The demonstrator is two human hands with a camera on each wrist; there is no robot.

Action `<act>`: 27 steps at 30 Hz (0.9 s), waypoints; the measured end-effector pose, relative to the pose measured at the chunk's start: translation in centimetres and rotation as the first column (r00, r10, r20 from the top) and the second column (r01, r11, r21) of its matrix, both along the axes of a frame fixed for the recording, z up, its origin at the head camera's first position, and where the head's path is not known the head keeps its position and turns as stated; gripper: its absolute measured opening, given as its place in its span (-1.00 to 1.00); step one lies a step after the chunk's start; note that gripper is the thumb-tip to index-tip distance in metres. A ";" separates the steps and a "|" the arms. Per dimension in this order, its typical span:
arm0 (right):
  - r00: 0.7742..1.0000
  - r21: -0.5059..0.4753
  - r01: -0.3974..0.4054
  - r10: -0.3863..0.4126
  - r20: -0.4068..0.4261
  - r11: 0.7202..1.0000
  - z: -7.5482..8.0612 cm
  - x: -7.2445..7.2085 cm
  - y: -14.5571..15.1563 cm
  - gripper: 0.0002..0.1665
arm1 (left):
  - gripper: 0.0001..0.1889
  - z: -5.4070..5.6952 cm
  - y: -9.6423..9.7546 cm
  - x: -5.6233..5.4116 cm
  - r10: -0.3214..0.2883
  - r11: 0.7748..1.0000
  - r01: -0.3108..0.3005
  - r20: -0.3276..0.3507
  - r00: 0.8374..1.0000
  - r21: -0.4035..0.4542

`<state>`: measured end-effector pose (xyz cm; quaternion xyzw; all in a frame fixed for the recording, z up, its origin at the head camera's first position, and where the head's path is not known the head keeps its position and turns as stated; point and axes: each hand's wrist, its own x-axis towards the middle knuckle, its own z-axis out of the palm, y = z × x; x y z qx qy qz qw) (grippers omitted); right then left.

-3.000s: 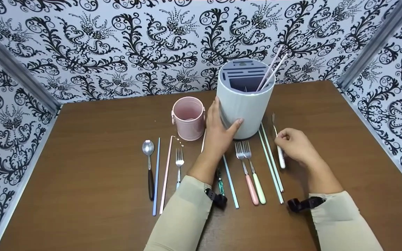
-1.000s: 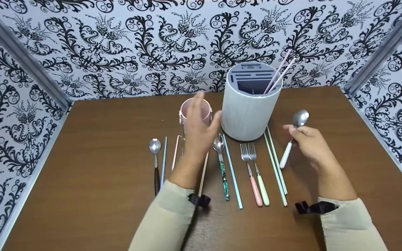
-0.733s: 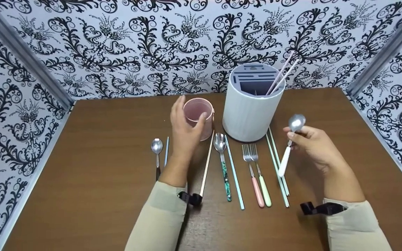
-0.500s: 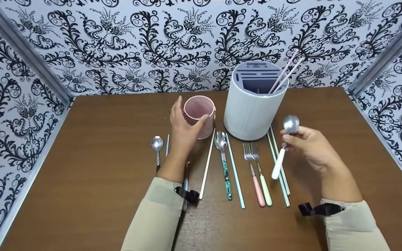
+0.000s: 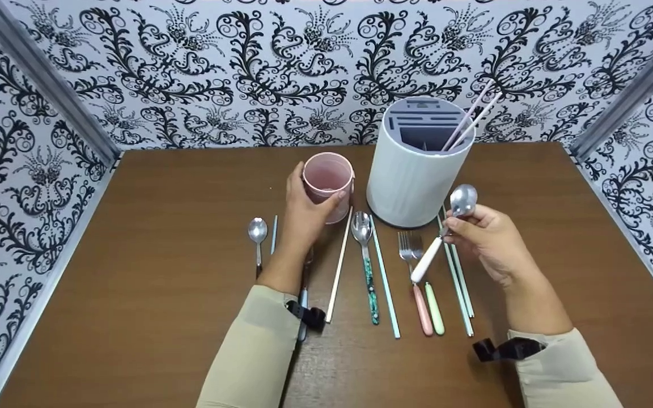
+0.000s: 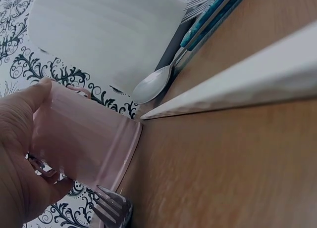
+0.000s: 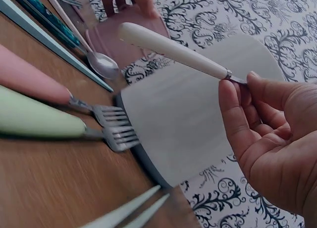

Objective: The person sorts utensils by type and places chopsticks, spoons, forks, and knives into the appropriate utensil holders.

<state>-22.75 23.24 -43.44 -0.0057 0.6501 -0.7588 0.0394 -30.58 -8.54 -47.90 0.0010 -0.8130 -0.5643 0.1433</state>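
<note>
My left hand grips a pink cup from its left side, thumb at the front. The cup stands on the table; the left wrist view shows its wall between thumb and fingers. My right hand pinches a spoon by its metal neck above the table. Its white handle points down to the left, over the forks, and its bowl is up. Behind them stands a white utensil holder with two pale pink chopsticks leaning in its open slot.
On the table lie a pink-handled fork, a green-handled fork, a teal-handled spoon, a pale chopstick, a blue chopstick, light green chopsticks and a spoon. My left forearm partly covers a blue-handled fork.
My left hand has left the white holder and taken hold of the pink cup. My right hand has lifted the white-handled spoon off the table, moved it left and tilted it.
</note>
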 end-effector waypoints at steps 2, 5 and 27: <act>1.000 -0.018 0.024 -0.024 -0.010 1.000 0.0 0.0 -0.7 -0.85 | 0.11 0.1 0.0 0.0 0.002 1.000 -0.002 0.005 1.000 -0.002; 0.998 -0.034 0.059 -0.060 -0.024 0.998 0.2 -0.1 -1.8 -0.83 | 0.09 0.2 0.0 0.0 0.007 1.000 -0.007 0.014 1.000 -0.006; 0.927 -0.147 0.251 -0.282 -0.249 0.957 4.6 -2.5 -9.4 -0.80 | 0.02 0.0 0.2 0.0 0.001 1.000 -0.001 -0.026 1.000 0.014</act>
